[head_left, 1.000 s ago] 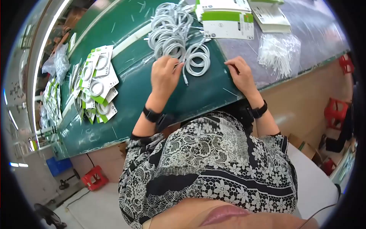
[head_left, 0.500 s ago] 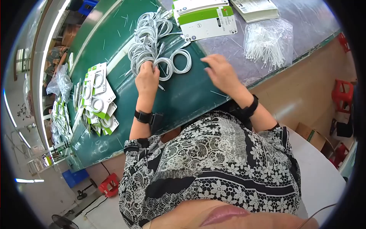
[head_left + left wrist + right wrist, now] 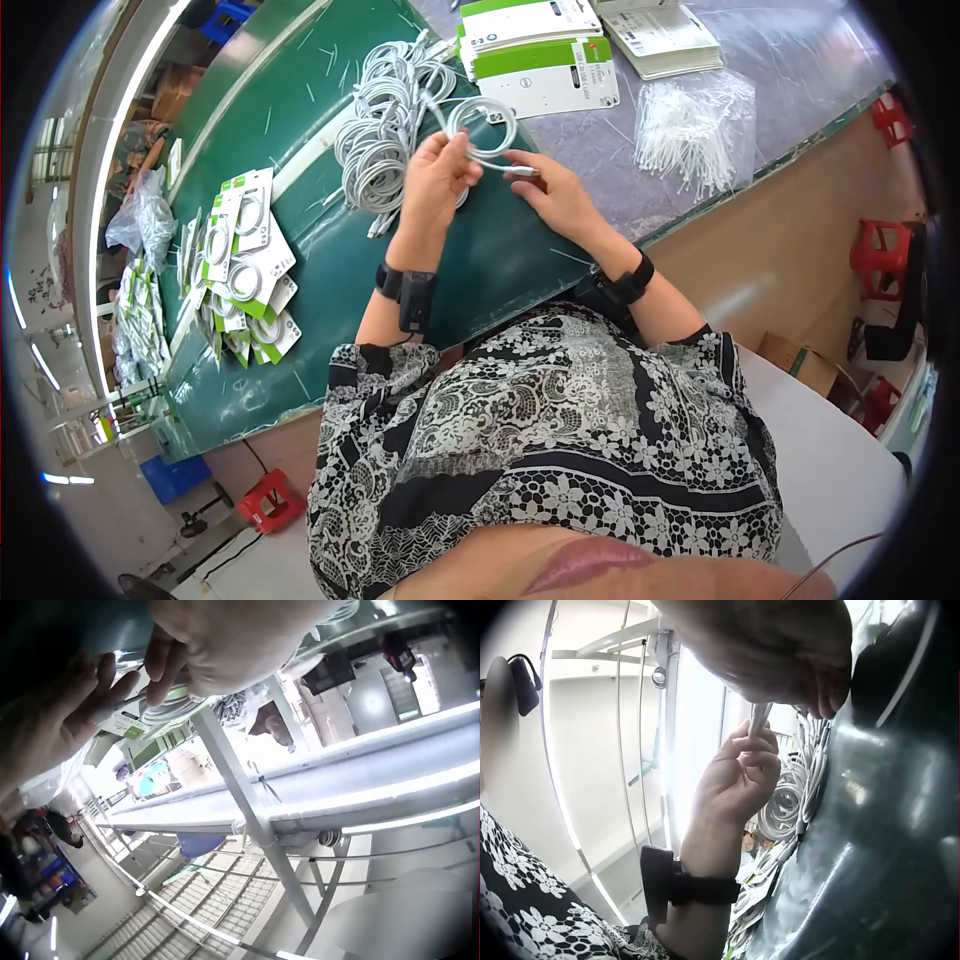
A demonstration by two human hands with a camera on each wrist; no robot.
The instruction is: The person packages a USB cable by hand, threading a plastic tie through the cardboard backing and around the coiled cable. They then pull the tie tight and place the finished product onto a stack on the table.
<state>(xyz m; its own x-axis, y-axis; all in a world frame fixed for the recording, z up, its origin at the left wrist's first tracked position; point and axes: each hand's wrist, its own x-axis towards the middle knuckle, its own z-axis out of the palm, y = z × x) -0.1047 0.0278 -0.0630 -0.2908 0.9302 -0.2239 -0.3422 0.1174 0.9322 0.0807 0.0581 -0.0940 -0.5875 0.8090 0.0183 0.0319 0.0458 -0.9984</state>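
My left hand holds a coiled white cable above the green table mat, with its loop standing out beyond the fingertips. One plug end of that cable reaches across to my right hand, whose thumb and fingers pinch it. Both hands are close together in front of the body. A heap of coiled white cables lies just left of and behind the left hand. In the right wrist view the left hand shows with fingers curled at the cable; the right fingers partly hide the plug.
Green-and-white cards are stacked at the back, beside another card stack. A clear bag of white ties lies at right. Carded cables are piled on the left. The table's front edge runs near the body.
My left hand has taken a coiled cable from beside the heap and raised it rightward. The right hand, apart from it before, now pinches the cable's plug end.
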